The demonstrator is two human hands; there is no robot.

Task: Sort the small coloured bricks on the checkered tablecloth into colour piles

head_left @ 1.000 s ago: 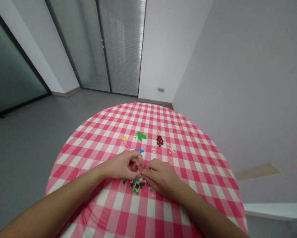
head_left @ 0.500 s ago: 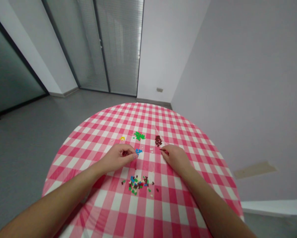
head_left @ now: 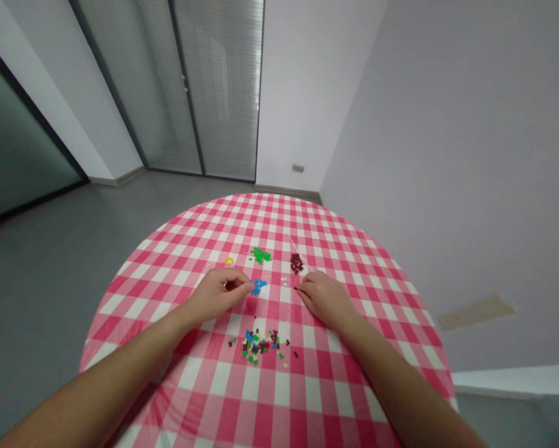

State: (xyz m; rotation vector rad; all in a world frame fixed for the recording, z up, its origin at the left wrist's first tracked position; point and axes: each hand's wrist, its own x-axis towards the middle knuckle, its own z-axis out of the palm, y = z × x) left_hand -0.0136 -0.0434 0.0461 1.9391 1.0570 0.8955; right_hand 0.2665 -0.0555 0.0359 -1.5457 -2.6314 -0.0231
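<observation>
A mixed heap of tiny plastic bricks (head_left: 258, 346) is seen at lower centre of the frame, on a pink-and-white checked tablecloth (head_left: 279, 398), below and between the hands. The left hand (head_left: 214, 294) is curled, with thumb and forefinger pinched together; its fingertips (head_left: 248, 288) are just beside a small blue pile (head_left: 259, 286), and anything held is too small to tell. The right hand (head_left: 326, 300) is pinched on a tiny dark brick (head_left: 296, 289), below a dark red pile (head_left: 296, 264). A green pile (head_left: 260, 255) and a yellow pile (head_left: 229, 261) are placed farther up the cloth. A glass door with blinds (head_left: 218, 87) is seen at top centre, past a grey floor (head_left: 41, 261).
</observation>
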